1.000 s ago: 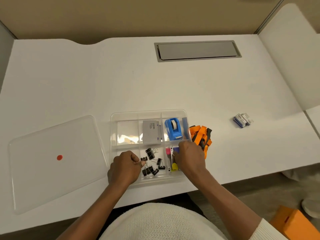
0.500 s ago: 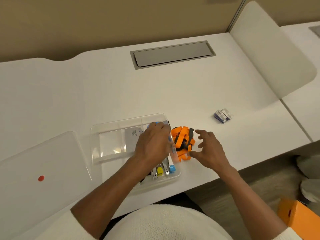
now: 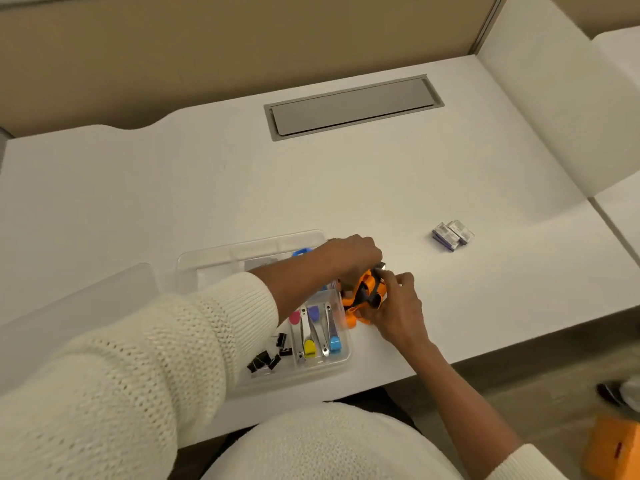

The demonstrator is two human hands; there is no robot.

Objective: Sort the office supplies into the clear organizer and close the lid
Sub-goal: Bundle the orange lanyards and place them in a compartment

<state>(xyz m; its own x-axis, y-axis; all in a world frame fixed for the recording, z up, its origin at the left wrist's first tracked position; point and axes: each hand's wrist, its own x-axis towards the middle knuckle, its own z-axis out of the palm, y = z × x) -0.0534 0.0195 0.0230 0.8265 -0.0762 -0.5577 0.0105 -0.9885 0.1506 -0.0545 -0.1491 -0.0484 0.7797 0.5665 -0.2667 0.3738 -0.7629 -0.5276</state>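
Observation:
The clear organizer (image 3: 214, 261) sits near the table's front edge, partly hidden by my left arm. Inside it I see black binder clips (image 3: 265, 362), coloured-tipped metal clips (image 3: 317, 332) and the top of a blue tape dispenser (image 3: 302, 251). A bundle of orange and grey items (image 3: 365, 294) lies just right of the organizer. My left hand (image 3: 349, 259) reaches across the organizer and closes on the bundle from above. My right hand (image 3: 398, 308) grips the bundle from the right side. The clear lid (image 3: 79, 299) lies left of the organizer.
A small stack of staple boxes (image 3: 452, 234) rests on the table to the right. A grey cable hatch (image 3: 353, 107) is set into the table at the back. An orange box (image 3: 613, 448) stands on the floor at the lower right.
My left hand left the binder clips and crossed right over the organizer. My right hand moved off the clip compartment. Both now hold the orange bundle. The camera has tilted right.

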